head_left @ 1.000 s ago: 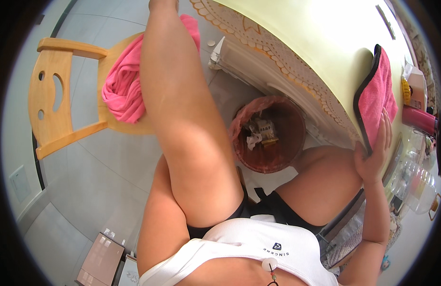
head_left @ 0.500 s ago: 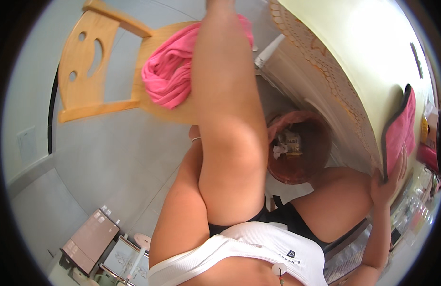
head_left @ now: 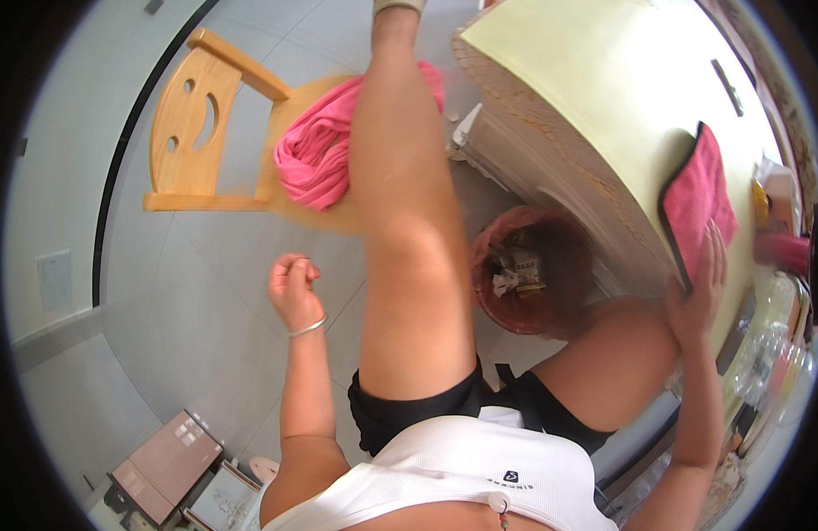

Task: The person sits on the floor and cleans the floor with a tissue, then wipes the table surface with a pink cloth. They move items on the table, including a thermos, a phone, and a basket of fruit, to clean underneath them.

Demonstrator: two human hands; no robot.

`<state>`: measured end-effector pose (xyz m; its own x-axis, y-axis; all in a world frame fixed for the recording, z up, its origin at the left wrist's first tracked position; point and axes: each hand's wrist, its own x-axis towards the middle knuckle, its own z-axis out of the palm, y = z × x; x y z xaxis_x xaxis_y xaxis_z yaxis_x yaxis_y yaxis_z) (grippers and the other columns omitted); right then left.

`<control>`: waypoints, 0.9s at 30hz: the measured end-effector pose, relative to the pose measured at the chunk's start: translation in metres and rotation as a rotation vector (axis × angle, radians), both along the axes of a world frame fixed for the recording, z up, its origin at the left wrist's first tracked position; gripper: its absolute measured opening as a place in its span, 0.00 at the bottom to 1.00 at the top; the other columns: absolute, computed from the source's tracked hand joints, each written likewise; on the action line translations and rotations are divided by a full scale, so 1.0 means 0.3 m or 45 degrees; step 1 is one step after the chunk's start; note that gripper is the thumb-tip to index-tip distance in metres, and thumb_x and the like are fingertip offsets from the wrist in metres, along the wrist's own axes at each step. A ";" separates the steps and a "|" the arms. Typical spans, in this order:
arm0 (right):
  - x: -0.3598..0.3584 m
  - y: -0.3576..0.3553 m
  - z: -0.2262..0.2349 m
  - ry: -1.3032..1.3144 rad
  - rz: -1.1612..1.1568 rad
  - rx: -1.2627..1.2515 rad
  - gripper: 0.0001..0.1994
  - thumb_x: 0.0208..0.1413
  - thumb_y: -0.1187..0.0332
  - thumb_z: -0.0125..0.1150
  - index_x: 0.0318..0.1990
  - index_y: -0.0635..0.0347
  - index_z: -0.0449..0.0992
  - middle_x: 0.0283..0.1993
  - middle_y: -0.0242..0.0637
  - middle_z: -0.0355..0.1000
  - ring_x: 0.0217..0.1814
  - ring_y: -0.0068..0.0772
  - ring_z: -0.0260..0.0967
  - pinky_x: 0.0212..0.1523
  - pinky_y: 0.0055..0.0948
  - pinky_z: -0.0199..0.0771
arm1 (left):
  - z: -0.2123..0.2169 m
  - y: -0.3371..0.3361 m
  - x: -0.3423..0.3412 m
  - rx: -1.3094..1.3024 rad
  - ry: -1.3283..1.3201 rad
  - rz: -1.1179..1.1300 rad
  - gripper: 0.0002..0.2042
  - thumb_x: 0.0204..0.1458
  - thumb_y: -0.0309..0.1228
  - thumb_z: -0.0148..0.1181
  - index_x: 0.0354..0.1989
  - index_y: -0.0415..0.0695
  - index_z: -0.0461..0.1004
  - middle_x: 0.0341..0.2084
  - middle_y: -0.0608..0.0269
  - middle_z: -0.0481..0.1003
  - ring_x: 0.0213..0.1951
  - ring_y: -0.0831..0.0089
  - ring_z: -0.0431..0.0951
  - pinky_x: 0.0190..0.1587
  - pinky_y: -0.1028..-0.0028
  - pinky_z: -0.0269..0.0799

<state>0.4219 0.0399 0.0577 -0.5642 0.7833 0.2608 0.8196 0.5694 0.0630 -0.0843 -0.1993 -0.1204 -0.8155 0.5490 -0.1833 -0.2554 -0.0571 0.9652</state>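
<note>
My left hand (head_left: 294, 290), with a bracelet at its wrist, is raised over the floor left of my stretched-out leg. Its fingers are curled together; a tiny dark line shows at the fingertips, too small to name. My right hand (head_left: 699, 288) lies with fingers extended at the table's edge, touching the lower part of a pink cloth (head_left: 705, 190) with a dark border. Beyond my left hand, a bundled pink fabric (head_left: 313, 164) rests on a light wooden chair (head_left: 183, 128), partly behind my leg, which is propped on the seat.
A reddish waste bin (head_left: 506, 305) with wrappers inside stands between my legs, beside the pale-topped table (head_left: 595, 80). A slim dark object (head_left: 727, 87) lies on the tabletop. Clear plastic containers (head_left: 763, 354) crowd the right side. A pinkish box-shaped thing (head_left: 170, 460) stands at the lower left.
My left hand has come out from behind my leg, out to the left, with its fingers curled. My right hand stays by the pink cloth. The whole view has shifted slightly.
</note>
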 end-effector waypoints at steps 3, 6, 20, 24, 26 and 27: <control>0.006 -0.009 0.035 -0.004 -0.022 0.014 0.41 0.40 0.75 0.58 0.69 0.63 0.57 0.71 0.49 0.58 0.74 0.55 0.53 0.72 0.49 0.52 | 0.407 0.168 0.187 0.255 0.283 -0.248 0.02 0.52 0.19 0.54 0.33 0.39 0.71 0.26 0.63 0.70 0.27 0.76 0.69 0.32 0.74 0.70; -0.021 -0.012 0.024 0.070 -0.026 0.025 0.43 0.38 0.76 0.57 0.70 0.60 0.57 0.72 0.47 0.58 0.74 0.53 0.52 0.72 0.49 0.53 | 0.547 0.247 0.392 0.253 0.702 -0.731 0.04 0.49 0.18 0.55 0.31 0.41 0.70 0.26 0.63 0.70 0.27 0.76 0.69 0.30 0.74 0.69; -0.009 -0.039 0.024 0.203 -0.005 0.027 0.42 0.37 0.76 0.59 0.68 0.61 0.59 0.71 0.45 0.58 0.74 0.48 0.52 0.72 0.46 0.53 | 0.422 0.424 0.499 -0.056 1.704 -1.239 0.05 0.43 0.26 0.63 0.25 0.38 0.75 0.32 0.51 0.76 0.36 0.52 0.77 0.40 0.60 0.75; 0.040 -0.042 0.042 0.166 -0.053 0.002 0.42 0.37 0.76 0.60 0.69 0.61 0.59 0.71 0.45 0.58 0.75 0.48 0.51 0.72 0.45 0.51 | 0.744 0.554 0.228 -0.146 1.939 -0.645 0.08 0.41 0.25 0.59 0.30 0.35 0.76 0.30 0.47 0.76 0.38 0.49 0.75 0.42 0.56 0.72; 0.050 -0.035 0.038 0.158 -0.046 0.016 0.42 0.37 0.75 0.60 0.69 0.61 0.59 0.72 0.45 0.57 0.75 0.47 0.50 0.73 0.45 0.51 | 0.776 0.570 -0.076 -0.640 2.136 -0.379 0.20 0.42 0.33 0.70 0.42 0.35 0.76 0.39 0.43 0.76 0.43 0.48 0.75 0.48 0.56 0.72; 0.039 -0.026 0.014 0.166 -0.035 0.012 0.42 0.37 0.75 0.60 0.69 0.61 0.59 0.72 0.44 0.57 0.76 0.47 0.50 0.73 0.46 0.51 | 0.763 0.545 -0.235 -0.927 2.199 -0.166 0.27 0.42 0.39 0.71 0.49 0.36 0.71 0.48 0.43 0.73 0.52 0.48 0.71 0.52 0.57 0.71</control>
<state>0.4337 0.0322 0.0618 -0.5032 0.7954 0.3378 0.8366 0.5463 -0.0402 -0.1547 -0.0359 0.1086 -0.2977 0.8182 0.4918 0.9295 0.3660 -0.0462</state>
